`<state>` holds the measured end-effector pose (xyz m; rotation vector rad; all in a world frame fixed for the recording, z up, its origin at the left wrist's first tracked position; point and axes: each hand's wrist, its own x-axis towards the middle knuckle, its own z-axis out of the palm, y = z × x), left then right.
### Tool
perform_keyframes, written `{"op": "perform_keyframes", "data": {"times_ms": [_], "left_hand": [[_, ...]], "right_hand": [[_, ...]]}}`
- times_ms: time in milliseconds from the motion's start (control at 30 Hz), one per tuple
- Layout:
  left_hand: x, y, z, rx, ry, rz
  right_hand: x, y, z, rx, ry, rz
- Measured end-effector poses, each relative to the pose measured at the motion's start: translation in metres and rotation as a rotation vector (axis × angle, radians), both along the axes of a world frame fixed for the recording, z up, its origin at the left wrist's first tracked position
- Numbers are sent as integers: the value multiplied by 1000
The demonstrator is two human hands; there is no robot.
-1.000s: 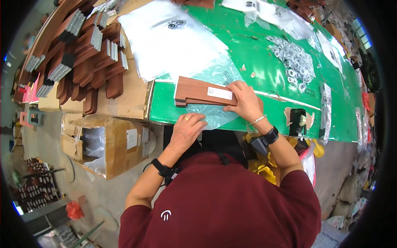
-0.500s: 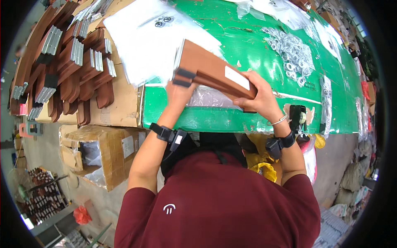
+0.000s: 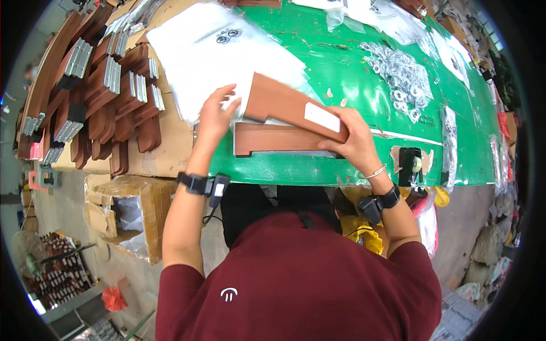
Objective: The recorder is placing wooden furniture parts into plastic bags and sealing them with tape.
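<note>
My right hand (image 3: 354, 139) grips the right end of a brown wooden piece (image 3: 277, 100), notched along its near edge and shaped like a furniture leg. A white label (image 3: 322, 117) is stuck on its upper face, beside my thumb. Just nearer to me, a second brown wooden piece (image 3: 276, 138) lies along the green table, partly under the first. Whether my right fingers also touch that one is hidden. My left hand (image 3: 217, 113) is off to the left, fingers apart and holding nothing, over the edge of the clear plastic bags (image 3: 193, 57).
Stacked brown pieces with metal strips (image 3: 105, 85) fill cardboard at the left. Small clear-wrapped parts (image 3: 401, 79) lie on the green table (image 3: 324, 62) at the right. A black tape dispenser (image 3: 409, 165) stands by the front edge. An open carton (image 3: 153, 210) sits below, left.
My left hand has let go of the brown pieces and moved left, its fingers spreading. The held piece has turned flatter, and a second piece now shows on the table beneath it.
</note>
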<state>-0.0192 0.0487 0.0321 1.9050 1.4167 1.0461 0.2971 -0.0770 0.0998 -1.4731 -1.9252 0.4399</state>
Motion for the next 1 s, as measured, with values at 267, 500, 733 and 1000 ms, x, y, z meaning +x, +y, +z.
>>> {"op": "perform_keyframes", "data": {"times_ms": [267,500,733,1000], "left_hand": [[111,21,15,31,793,-149],[95,-38,38,250,218,-293],[61,-136,3,460,404,-419],[58,-159,-11,516,413,-309]], "right_hand": [[28,-8,-13,-48,211,-248],[46,3,-12,-63,259,-333],[7,10,16,32,164,-114],[-21,0,-39,-35,-319,137]]}}
